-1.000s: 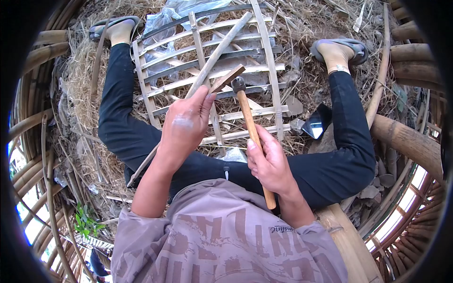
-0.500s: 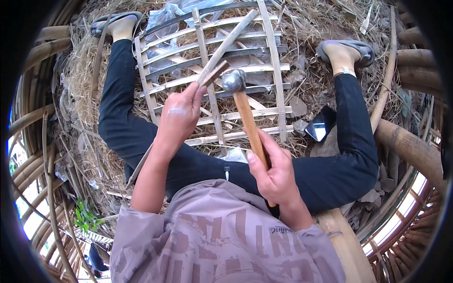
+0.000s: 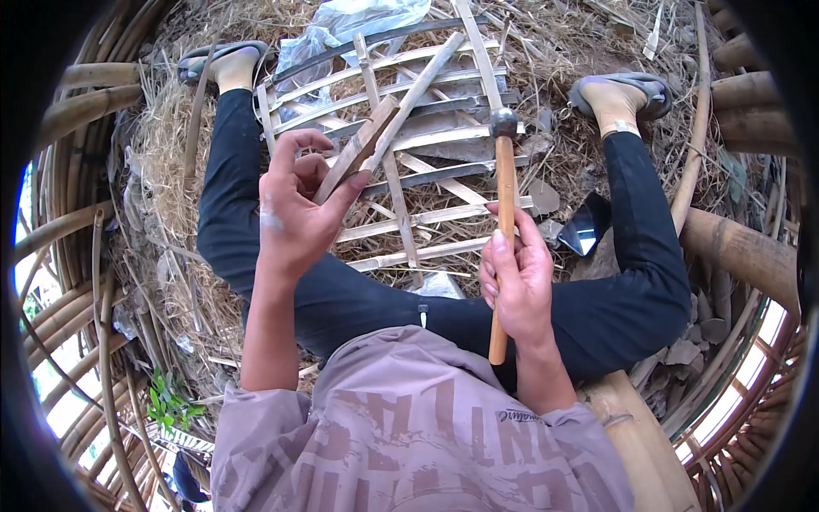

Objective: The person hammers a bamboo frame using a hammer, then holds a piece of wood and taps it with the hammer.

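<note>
My left hand (image 3: 303, 200) grips a short brown wooden strip (image 3: 363, 141) between thumb and fingers, its far end tilted up and away. Alongside it runs a longer pale bamboo stick (image 3: 422, 90); I cannot tell whether my hand holds this one too. My right hand (image 3: 520, 277) is closed around the wooden handle of a hammer (image 3: 505, 183), its rounded metal head pointing away from me. Beneath both hands, between my legs, a lattice of bamboo slats (image 3: 444, 213) lies on the ground, with the hammer head above its right side.
Clear plastic sheeting (image 3: 328, 34) lies at the lattice's far left. A dark, shiny flat object (image 3: 584, 226) sits by my right shin. Dry straw (image 3: 158, 171) covers the ground. Bamboo poles (image 3: 742, 256) enclose both sides, and a thick pale beam (image 3: 636, 427) runs under me.
The hammer has swung to the right, away from the left hand, and now stands more upright. My left hand has turned, its fingers lifting and the brown strip showing more of its length.
</note>
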The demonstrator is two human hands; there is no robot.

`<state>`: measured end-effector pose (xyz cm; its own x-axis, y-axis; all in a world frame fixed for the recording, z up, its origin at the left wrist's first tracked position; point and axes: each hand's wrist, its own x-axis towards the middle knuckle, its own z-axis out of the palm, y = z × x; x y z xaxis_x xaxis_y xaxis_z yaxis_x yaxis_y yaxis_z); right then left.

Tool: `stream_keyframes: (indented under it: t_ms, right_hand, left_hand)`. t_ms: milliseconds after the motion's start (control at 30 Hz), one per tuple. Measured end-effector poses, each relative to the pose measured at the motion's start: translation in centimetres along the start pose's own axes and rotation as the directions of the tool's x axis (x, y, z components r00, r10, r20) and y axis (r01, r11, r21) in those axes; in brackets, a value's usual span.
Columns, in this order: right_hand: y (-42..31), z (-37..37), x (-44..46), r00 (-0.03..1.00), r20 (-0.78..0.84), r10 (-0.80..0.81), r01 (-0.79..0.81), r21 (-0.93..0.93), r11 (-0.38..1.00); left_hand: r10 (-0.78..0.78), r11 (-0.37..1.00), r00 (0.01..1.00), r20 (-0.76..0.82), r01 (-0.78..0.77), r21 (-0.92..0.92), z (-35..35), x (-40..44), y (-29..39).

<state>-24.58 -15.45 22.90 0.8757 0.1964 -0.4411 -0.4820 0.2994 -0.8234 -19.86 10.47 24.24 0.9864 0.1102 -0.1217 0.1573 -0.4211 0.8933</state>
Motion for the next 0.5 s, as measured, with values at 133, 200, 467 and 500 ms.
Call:
stream_keyframes:
  t_ms: [133,200,467,500]
  right_hand:
    - [-0.2,1.6,-0.7,0.998,-0.025,-0.065,0.064,-0.041,0.997]
    - [-1.3,2.3,-1.2,0.999,-0.026,-0.033,0.034,0.016,0.999]
    - [-1.4,0.9,-1.6,0.968,-0.029,-0.251,0.246,-0.126,0.961]
    - [-1.3,0.9,-1.7,0.949,-0.039,-0.313,0.291,-0.276,0.916]
  left_hand:
    - [0.020,0.989,0.998,0.068,-0.010,-0.148,-0.1,-0.3,1.8]
    - [0.051,0.980,0.993,0.110,-0.028,-0.198,-0.4,-0.6,3.0]
    - [-0.095,0.908,0.956,0.279,0.198,-0.370,-0.5,-0.2,5.2]
    - [-0.111,0.899,0.950,0.293,0.221,-0.378,-0.2,-0.2,5.3]
